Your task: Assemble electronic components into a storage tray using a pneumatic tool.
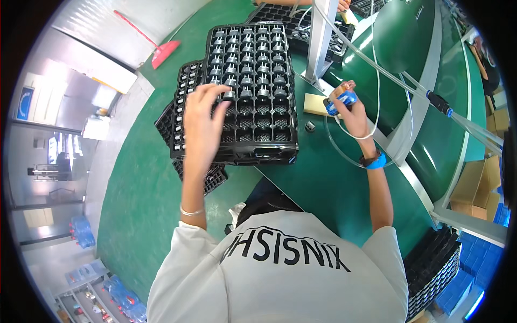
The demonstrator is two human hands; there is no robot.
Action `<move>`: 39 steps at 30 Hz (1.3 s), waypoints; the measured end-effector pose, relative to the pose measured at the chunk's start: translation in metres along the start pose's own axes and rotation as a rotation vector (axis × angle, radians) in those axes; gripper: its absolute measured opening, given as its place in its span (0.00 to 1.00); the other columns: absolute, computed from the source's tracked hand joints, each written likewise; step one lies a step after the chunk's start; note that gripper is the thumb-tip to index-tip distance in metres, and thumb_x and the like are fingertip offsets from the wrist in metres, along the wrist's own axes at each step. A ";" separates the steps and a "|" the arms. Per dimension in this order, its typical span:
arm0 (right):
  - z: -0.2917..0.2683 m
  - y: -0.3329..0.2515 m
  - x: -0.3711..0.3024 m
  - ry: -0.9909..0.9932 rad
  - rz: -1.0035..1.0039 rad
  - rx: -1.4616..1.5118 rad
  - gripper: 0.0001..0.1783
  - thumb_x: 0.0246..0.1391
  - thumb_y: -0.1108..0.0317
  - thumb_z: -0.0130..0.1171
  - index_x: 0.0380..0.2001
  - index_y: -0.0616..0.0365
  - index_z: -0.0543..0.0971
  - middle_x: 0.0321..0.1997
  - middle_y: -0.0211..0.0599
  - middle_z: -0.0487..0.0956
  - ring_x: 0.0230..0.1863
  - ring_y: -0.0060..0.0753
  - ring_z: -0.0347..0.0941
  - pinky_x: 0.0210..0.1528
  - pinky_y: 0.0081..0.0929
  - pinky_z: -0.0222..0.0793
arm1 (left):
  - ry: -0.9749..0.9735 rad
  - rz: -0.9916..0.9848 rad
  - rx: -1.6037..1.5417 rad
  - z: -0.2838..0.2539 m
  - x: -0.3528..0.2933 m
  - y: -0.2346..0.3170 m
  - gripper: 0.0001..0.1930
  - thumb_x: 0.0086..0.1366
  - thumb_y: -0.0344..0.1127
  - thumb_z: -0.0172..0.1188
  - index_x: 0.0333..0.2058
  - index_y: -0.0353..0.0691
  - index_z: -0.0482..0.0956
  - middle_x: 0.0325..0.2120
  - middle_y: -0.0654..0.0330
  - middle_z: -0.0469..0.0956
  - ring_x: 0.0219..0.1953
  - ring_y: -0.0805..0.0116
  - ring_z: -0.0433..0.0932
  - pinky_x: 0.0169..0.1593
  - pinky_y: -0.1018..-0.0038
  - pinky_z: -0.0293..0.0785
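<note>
My left hand (203, 116) reaches over a black compartment tray (293, 121), its fingers curved and apart. Thumb and index finger are on either side of a small dark plug-like part (229, 95) with pale pins; whether they touch it I cannot tell. Similar parts fill the tray's far rows, while the nearer pockets to the right of my hand are bare. To the right of the tray, my right hand (353, 113) is closed around a small blue object (347, 98) whose kind I cannot make out. One loose small dark metallic part (309, 127) lies on the green table beside the tray.
Another tray (188, 75) of pale-pinned parts sits under the left edge. A pale yellow block (316, 104) lies by my right hand. A grey post (321, 46), tubes and a white cable rise beyond. Another person's hand (343, 5) shows at the far edge.
</note>
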State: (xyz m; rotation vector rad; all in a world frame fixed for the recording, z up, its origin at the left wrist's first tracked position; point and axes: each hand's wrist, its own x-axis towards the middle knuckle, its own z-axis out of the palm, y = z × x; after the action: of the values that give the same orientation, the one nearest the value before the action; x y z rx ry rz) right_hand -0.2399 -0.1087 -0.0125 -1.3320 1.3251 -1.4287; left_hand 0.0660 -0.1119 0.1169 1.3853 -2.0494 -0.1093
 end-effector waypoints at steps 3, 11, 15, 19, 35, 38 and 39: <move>0.013 -0.013 0.003 -0.025 -0.122 -0.398 0.17 0.48 0.65 0.56 0.38 0.64 0.70 0.27 0.42 0.75 0.28 0.33 0.74 0.33 0.27 0.68 | -0.111 0.083 0.229 -0.012 0.003 -0.042 0.11 0.50 0.24 0.57 0.35 0.40 0.74 0.34 0.59 0.71 0.38 0.57 0.69 0.44 0.67 0.65; 0.013 0.005 -0.002 -0.014 -0.211 -0.630 0.25 0.43 0.63 0.61 0.43 0.62 0.67 0.29 0.52 0.74 0.30 0.52 0.72 0.31 0.36 0.68 | -0.164 0.044 0.235 0.000 0.015 -0.053 0.09 0.50 0.24 0.57 0.32 0.39 0.74 0.32 0.59 0.71 0.38 0.58 0.69 0.42 0.67 0.66; 0.013 -0.001 -0.003 -0.022 -0.221 -0.596 0.32 0.39 0.62 0.66 0.46 0.61 0.64 0.33 0.51 0.74 0.34 0.52 0.72 0.35 0.36 0.68 | -0.117 -0.004 0.156 -0.006 0.016 -0.046 0.09 0.52 0.24 0.56 0.34 0.38 0.74 0.34 0.58 0.71 0.39 0.61 0.70 0.43 0.71 0.67; 0.012 0.000 -0.001 -0.009 -0.259 -0.556 0.33 0.37 0.61 0.68 0.45 0.61 0.64 0.34 0.49 0.74 0.36 0.50 0.73 0.37 0.35 0.68 | -0.098 -0.207 -0.228 -0.016 0.016 -0.036 0.08 0.57 0.24 0.52 0.37 0.36 0.72 0.36 0.60 0.73 0.40 0.69 0.73 0.45 0.76 0.66; 0.021 0.011 0.005 0.142 -0.281 -0.593 0.15 0.44 0.65 0.60 0.34 0.62 0.70 0.29 0.48 0.72 0.30 0.52 0.70 0.32 0.35 0.66 | -0.230 -0.374 -1.137 -0.009 -0.019 -0.011 0.11 0.64 0.31 0.47 0.44 0.37 0.65 0.37 0.61 0.70 0.41 0.75 0.69 0.46 0.78 0.65; 0.022 0.009 0.002 0.152 -0.324 -0.572 0.14 0.43 0.66 0.59 0.33 0.61 0.70 0.26 0.48 0.72 0.28 0.53 0.70 0.29 0.35 0.66 | -0.251 -0.382 -1.146 -0.009 -0.024 -0.011 0.11 0.63 0.31 0.48 0.44 0.37 0.65 0.37 0.61 0.70 0.41 0.74 0.70 0.45 0.78 0.65; 0.023 0.009 0.003 0.149 -0.306 -0.587 0.15 0.43 0.66 0.60 0.33 0.61 0.70 0.25 0.49 0.73 0.28 0.54 0.70 0.29 0.35 0.66 | -0.267 -0.382 -1.158 -0.009 -0.025 -0.011 0.11 0.63 0.31 0.48 0.44 0.37 0.65 0.37 0.61 0.70 0.41 0.74 0.70 0.45 0.78 0.65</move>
State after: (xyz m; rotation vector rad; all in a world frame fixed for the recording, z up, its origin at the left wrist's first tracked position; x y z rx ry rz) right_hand -0.2190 -0.1172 -0.0227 -1.9026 1.7881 -1.4109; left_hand 0.0858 -0.0933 0.1077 0.9572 -1.3827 -1.4424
